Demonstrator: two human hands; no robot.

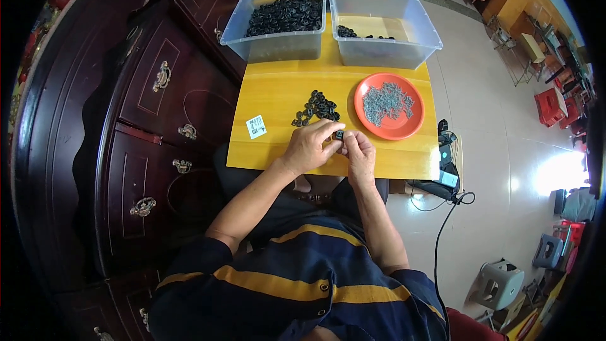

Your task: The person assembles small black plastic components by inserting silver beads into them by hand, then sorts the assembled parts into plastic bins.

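Your two bare forearms are coming up from the lower edge, over your navy, yellow-striped shirt, and meeting at the near edge of a small yellow wooden table (271,98). You are curling your left hand (308,148) with fingers bent inward, its fingertips closing on a small black ring-shaped part (339,134). You are pressing your right hand (360,150) against it, thumb and forefinger pinching the same part from the other side, so both hands are sharing it between them. Just beyond your left knuckles a loose pile of similar black rings (317,107) is lying on the tabletop. Beyond your right hand an orange round plate (390,129) is holding a heap of small grey metal pieces (387,101). To the left of your left hand a small white label (255,126) is lying flat. Farther out, two clear plastic tubs are standing side by side: the left tub (278,41) is holding many black parts, the right tub (385,50) only a few.
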